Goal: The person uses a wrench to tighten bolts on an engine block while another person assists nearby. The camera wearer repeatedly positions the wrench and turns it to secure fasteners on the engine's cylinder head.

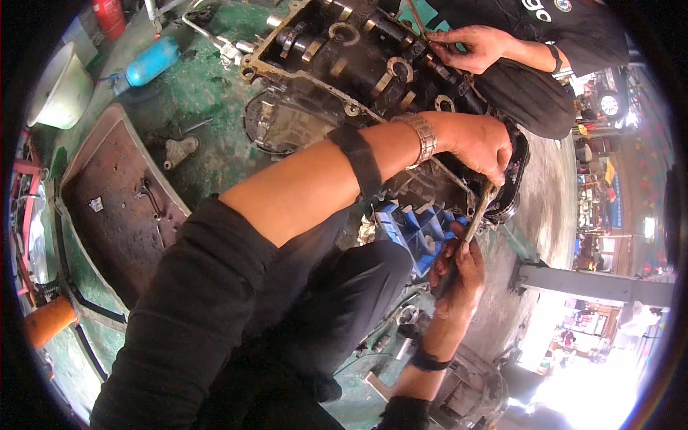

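Note:
My left hand (479, 145), with a metal watch on its wrist, reaches across over the engine block. Its fingers are closed at the upper end of a thin, flat, brownish stick-like tool (478, 213). Lower down, my right hand (461, 276) has its dirty fingers wrapped round the tool's other end, which looks dark and is partly hidden. The tool slants beside the rim of the greasy engine block (373, 72). Under it sits a blue divided plastic tray (408, 233), partly covered by my right fingers.
Across the engine, another person's hand (469, 49) holds a thin rod (416, 16). A brown pan (107, 165) with small tools lies at left, near a pale bucket (63, 89) and blue bottle (152, 61). A grey metal beam (595, 283) juts in at right.

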`<state>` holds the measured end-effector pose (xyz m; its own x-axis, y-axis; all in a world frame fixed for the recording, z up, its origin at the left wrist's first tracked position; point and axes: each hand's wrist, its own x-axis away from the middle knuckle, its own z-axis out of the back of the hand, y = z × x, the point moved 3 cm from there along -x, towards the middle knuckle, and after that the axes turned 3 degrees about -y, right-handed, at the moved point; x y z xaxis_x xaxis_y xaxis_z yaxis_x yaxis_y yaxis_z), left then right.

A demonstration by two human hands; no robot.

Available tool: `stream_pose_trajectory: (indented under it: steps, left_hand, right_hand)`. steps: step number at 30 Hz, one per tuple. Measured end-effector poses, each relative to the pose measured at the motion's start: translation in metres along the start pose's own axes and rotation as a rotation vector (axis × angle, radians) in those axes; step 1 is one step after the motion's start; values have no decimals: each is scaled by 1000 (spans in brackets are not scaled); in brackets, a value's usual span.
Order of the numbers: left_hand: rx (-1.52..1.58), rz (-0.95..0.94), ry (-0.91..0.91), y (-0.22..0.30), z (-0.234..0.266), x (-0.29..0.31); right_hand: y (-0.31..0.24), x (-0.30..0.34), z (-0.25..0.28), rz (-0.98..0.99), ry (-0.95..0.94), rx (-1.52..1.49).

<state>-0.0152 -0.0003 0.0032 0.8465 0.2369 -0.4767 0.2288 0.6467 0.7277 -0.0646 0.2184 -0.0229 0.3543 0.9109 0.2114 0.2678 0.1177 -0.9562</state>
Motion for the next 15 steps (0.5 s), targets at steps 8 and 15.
stream_pose_trajectory:
  steps: [8,15]
  left_hand:
    - [65,41,8,-1,0,-1]
    - [56,6,9,1,0,-1]
  right_hand:
    - [27,-6,-67,164,156,-204]
    - [38,-27,-100,289,296,-169]
